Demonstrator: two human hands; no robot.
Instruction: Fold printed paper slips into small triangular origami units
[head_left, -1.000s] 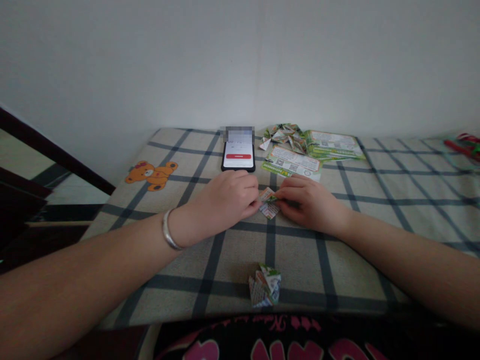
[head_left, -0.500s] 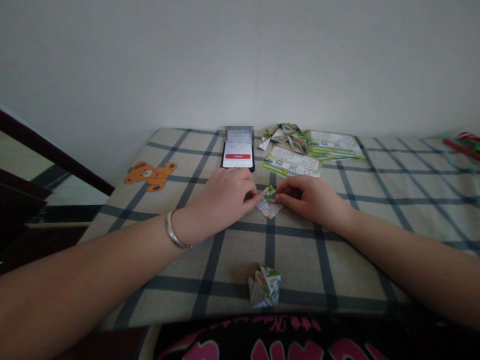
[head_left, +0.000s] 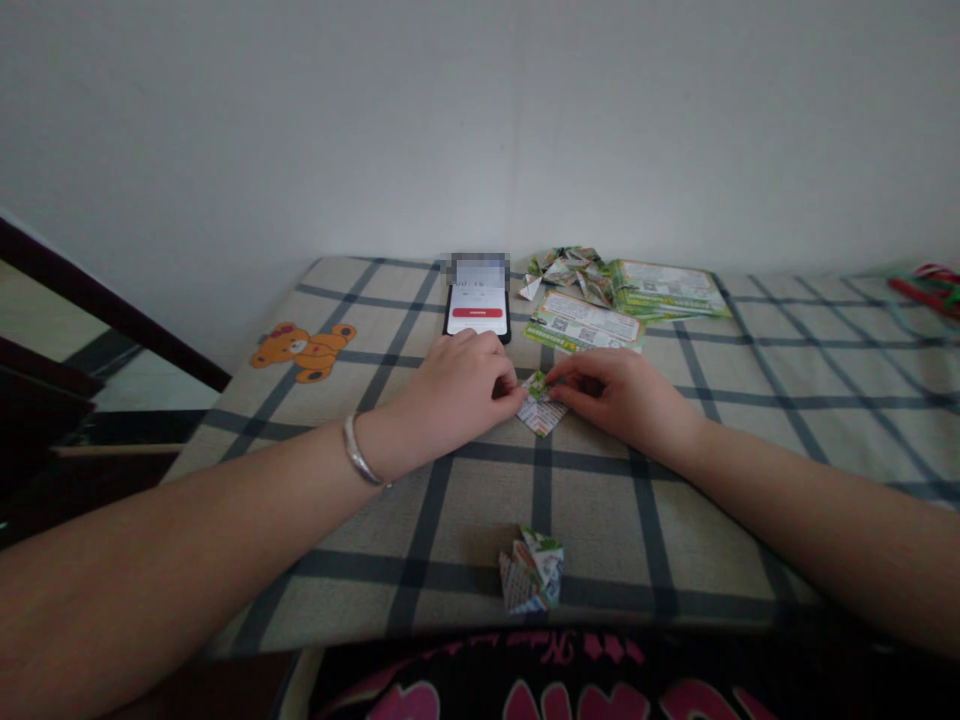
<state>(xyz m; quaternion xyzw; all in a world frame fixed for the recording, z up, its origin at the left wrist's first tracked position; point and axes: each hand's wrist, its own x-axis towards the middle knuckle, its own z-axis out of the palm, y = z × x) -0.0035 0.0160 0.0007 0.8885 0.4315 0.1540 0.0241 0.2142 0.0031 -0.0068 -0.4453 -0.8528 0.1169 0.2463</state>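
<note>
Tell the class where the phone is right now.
In the head view, the phone lies on the far side of the checked cloth, just beyond the left hand and left of the folded papers.

Grey-and-blue checks pattern the tablecloth (head_left: 480, 520); the bear (head_left: 302, 350) is orange-brown.

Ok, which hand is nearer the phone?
Left: the left hand is at the near edge of the phone; the right hand is farther off, toward the phone's near right.

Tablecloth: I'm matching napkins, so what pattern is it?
The tablecloth is beige, crossed by blue-grey stripes; best in the head view.
</note>
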